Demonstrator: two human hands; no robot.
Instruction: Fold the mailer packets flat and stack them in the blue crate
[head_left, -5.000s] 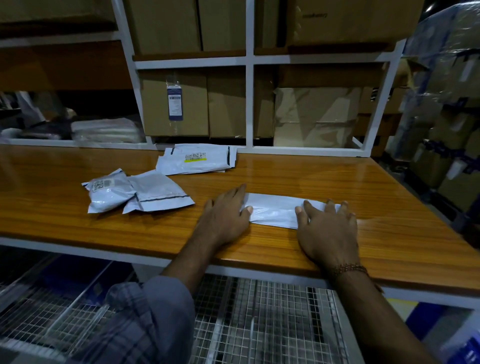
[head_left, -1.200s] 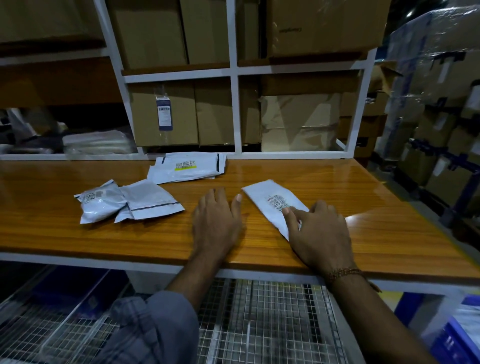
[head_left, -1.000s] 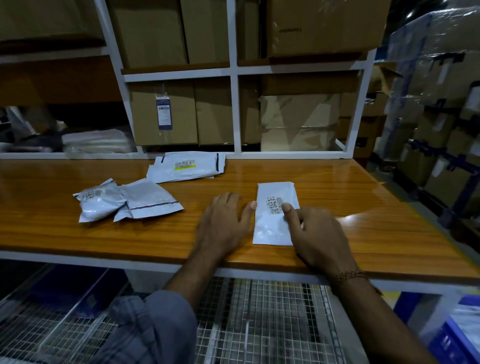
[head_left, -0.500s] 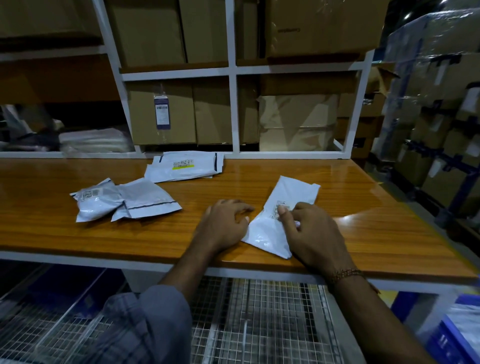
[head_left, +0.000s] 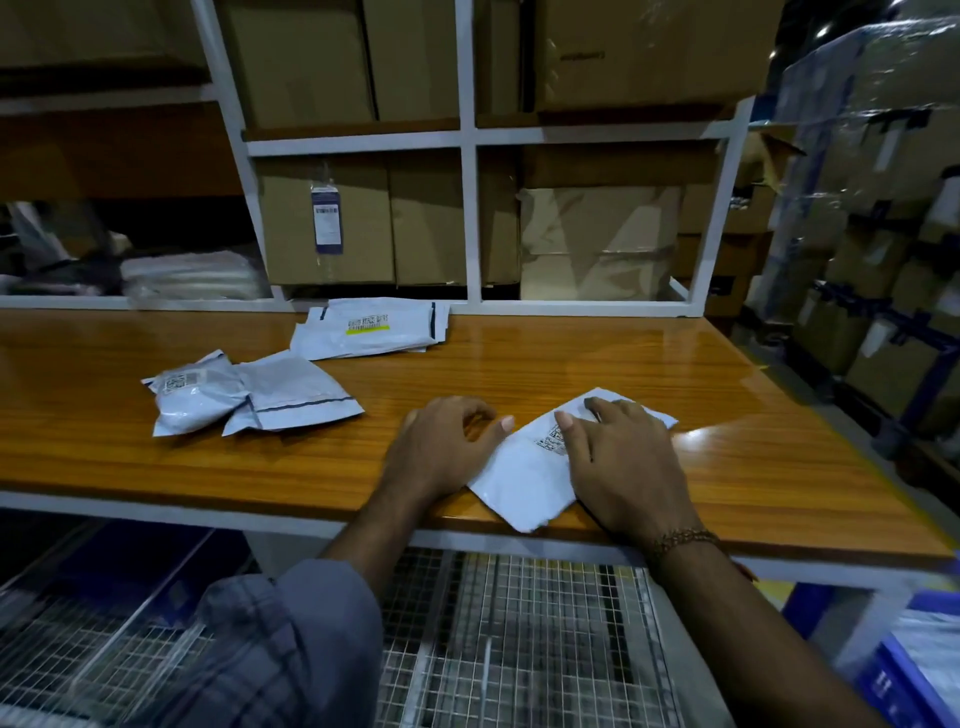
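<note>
Head cam: white mailer packet (head_left: 524, 480) lies diagonally at front edge of wooden bench (head_left: 727, 415), one corner just over the lip, barcode label face up. Right hand (head_left: 618, 467) flat on its upper half, fingers extended and pressing down; not gripping. Left hand (head_left: 441, 447) at packet's left edge, fingers loosely curled, thumb tip touching the edge; cannot tell if it pinches anything, reads as holding nothing.

Step, est.: flattening/creasing this packet, i.e. fold stage. Packet looks thin and flat under the palm, so fold prob. near done.

Other stock on bench, well apart to the left: puffy packet (head_left: 192, 402) overlapping a flatter packet (head_left: 296, 395); behind them, near the shelf frame (head_left: 470, 218), a small pile of flat mailers (head_left: 371, 327) with yellow-striped label on top. So approx. two pkts still to fold, by looks.

Blue crate (head_left: 893, 680): only a blue edge at lower right, below bench level, w/ something pale in it; contents unclear.

Next move needs: firm grip on folded packet w/o letting it spring open (slick film, likely slippery), then carry right and down to crate, lay flat.
</note>
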